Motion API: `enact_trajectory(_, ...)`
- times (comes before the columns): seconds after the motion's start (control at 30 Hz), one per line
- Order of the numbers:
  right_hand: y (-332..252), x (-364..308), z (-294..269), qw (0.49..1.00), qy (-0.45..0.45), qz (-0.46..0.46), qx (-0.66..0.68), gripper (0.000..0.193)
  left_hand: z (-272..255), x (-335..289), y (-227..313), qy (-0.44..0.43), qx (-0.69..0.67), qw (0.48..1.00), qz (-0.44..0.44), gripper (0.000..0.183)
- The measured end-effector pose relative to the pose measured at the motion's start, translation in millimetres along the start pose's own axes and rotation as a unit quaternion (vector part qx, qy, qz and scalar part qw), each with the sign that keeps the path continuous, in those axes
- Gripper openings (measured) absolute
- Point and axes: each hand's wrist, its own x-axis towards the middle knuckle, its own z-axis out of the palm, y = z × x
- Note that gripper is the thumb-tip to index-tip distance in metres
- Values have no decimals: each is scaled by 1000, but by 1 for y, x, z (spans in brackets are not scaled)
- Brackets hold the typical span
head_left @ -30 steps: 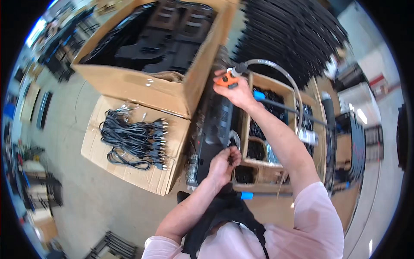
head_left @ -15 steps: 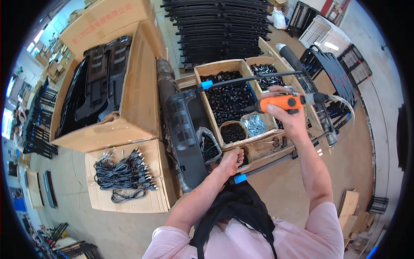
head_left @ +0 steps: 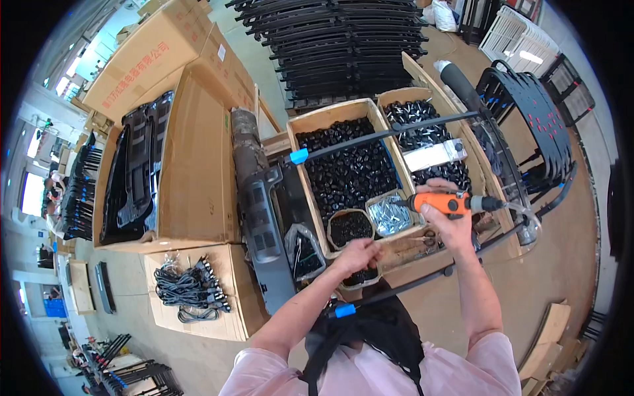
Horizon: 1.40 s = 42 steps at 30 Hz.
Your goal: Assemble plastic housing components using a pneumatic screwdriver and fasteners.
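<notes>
My right hand [head_left: 454,230] grips an orange powered screwdriver [head_left: 438,202], held level with its dark tip pointing left, over the edge of a compartment of silver screws [head_left: 389,215]. A pale hose [head_left: 528,216] bends away from its rear end. My left hand [head_left: 358,256] has its fingers curled together above a small tub [head_left: 362,280] of dark parts; whatever they pinch is hidden. Beside it stands another tub of small black pieces [head_left: 350,228]. A black frame [head_left: 376,140] with blue-taped corners lies across the bins, joined to a black vented panel [head_left: 264,228] on the left.
A wooden bin [head_left: 300,124] holds many black knobs; a white box [head_left: 432,156] lies among screws. At left, a tall carton [head_left: 198,158] contains black panels, and coiled power cords [head_left: 188,285] rest on another carton. Stacked black frames [head_left: 343,53] stand behind.
My right hand has brought the screwdriver nearer my body, beside the silver screws, uncovering the white box. My left hand stays near the small tub. The whole view has shifted slightly.
</notes>
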Motion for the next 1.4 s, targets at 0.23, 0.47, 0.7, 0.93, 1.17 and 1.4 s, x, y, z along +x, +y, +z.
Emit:
enact_trajectory(0.23, 73, 40, -22, 994, -13, 81, 71, 54, -97, 139, 49, 450, 298, 839, 74, 39)
enact_trajectory(0.47, 142, 89, -20, 992, -14, 115, 47, 55, -123, 185, 52, 388, 470, 793, 10, 39)
enact_trajectory(0.7, 239, 163, 41, 977, 37, 212, 10, 49, -119, 202, 51, 349, 574, 736, -81, 29)
enact_trajectory(0.93, 249, 173, 40, 940, -75, 297, -152, 28, -134, 188, 42, 396, 552, 732, -41, 27)
enact_trajectory(1.17, 243, 84, 15, 727, -400, 48, -556, 22, -87, 84, 47, 347, -91, 931, 72, 32)
enact_trajectory(1.4, 269, 80, 4, 709, -440, -68, -547, 13, -11, -15, 28, 294, -296, 907, 62, 30)
